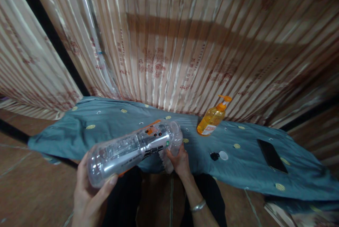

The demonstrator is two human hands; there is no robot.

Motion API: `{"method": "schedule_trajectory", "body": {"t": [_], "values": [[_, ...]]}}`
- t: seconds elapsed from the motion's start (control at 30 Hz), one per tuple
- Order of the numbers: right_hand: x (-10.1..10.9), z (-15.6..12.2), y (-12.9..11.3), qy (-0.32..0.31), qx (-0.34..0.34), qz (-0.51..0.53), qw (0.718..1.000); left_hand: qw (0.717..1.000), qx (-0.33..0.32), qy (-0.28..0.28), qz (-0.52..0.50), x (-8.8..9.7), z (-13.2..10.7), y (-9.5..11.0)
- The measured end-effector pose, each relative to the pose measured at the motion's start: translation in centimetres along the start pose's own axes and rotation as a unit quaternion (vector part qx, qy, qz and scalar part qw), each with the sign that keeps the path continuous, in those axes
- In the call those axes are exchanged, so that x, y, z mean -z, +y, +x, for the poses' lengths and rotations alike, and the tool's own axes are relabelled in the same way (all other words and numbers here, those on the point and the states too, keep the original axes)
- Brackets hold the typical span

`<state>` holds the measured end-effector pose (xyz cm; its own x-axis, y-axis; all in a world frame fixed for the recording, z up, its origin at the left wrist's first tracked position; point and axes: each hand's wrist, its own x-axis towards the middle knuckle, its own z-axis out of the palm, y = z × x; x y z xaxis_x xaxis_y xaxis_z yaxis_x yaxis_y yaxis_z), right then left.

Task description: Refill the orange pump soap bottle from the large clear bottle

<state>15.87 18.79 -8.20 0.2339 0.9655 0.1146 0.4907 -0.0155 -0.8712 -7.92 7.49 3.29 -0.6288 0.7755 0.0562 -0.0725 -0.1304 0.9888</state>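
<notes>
A large clear plastic bottle [129, 152] with an orange and dark printed label lies tilted across my view, its neck end up and to the right. My left hand [92, 184] is closed around its base, thumb on the near side. By the neck end, my right hand [178, 159] is closed on a translucent whitish piece [166, 165] with a ridged or frilly surface; its kind is hard to make out. Part of that piece is hidden behind the bottle. A bracelet circles my right wrist.
An orange pump bottle [211, 120] stands on the blue-green cloth-covered surface [111, 117]. Right of my hands lie a small black item [214, 156], a white round cap [224, 155] and a dark flat phone-like device [272, 156]. A patterned curtain [164, 43] hangs behind.
</notes>
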Motion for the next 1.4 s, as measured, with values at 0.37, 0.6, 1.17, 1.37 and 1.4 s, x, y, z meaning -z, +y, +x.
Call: {"method": "schedule_trajectory", "body": {"t": [0.37,0.6,1.17,1.37,1.4], "values": [[-0.4,0.1,0.8,0.02,0.02,-0.023,0.999,1.0,-0.001,-0.021,-0.009,1.2,1.0,-1.5],[0.0,-0.1,0.2,0.006,0.015,-0.005,1.0,1.0,0.013,-0.02,-0.014,1.3,1.1,-1.6],[-0.1,-0.1,-0.2,0.018,0.007,-0.024,1.0,1.0,0.003,-0.024,0.006,1.4,1.1,-1.6],[-0.3,-0.1,0.0,0.021,0.005,-0.023,0.999,1.0,0.01,-0.023,0.003,1.7,1.1,-1.7],[-0.3,-0.1,0.0,0.021,0.005,-0.017,1.0,1.0,0.013,-0.021,-0.002,1.6,1.1,-1.7]]}}
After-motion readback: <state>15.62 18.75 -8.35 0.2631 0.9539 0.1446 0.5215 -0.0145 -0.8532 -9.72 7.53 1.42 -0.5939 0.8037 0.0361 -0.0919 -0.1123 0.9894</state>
